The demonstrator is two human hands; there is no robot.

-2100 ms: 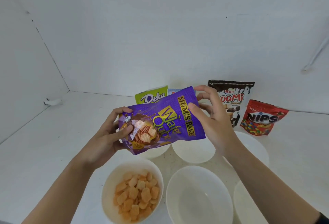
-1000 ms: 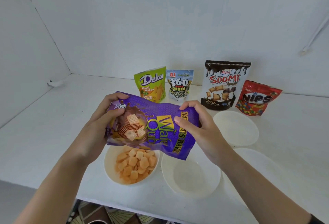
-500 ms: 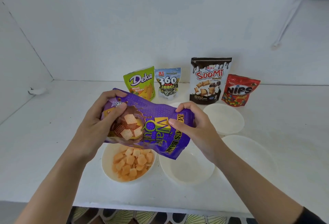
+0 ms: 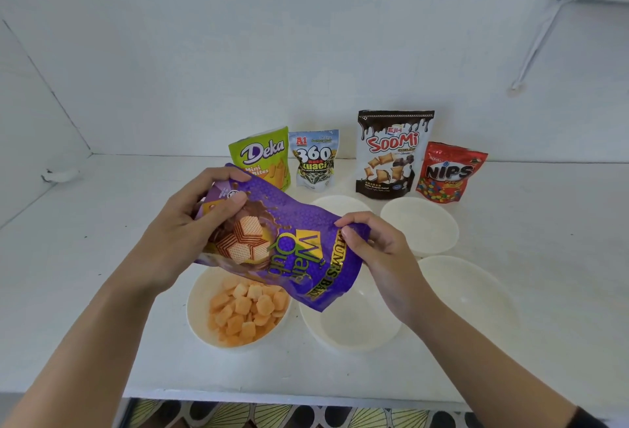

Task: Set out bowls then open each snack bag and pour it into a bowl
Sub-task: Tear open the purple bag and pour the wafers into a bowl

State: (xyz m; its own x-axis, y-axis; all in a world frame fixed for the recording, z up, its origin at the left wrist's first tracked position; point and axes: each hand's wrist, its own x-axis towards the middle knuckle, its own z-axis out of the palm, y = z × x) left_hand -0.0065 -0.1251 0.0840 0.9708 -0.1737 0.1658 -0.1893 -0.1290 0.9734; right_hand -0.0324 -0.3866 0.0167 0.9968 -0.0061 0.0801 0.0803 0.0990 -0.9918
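We see the purple wafer bag (image 4: pixel 292 250) held sideways between both hands, above the bowls. The left hand (image 4: pixel 190 233) is clamped on the bag's bottom end; the right hand (image 4: pixel 377 250) pinches its top seal between thumb and fingers. Compared with two seconds ago, the bag has come down and been turned from nearly upright to lying across, and the right hand, then open beside it, has closed on the top edge. We judge this to be the grip for tearing; the seal looks unbroken. Below the left hand sits the filled bowl (image 4: pixel 200 308) of orange snacks (image 4: pixel 245 312); below the right hand, an empty bowl (image 4: pixel 354 329), the likely receiver. Beyond the hands, four unopened bags stand in a row: Deka (image 4: pixel 262 155), 360 (image 4: pixel 313 162), Soomi (image 4: pixel 391 155), Nips (image 4: pixel 449 172). More empty bowls lie beyond and to the right of the right hand.
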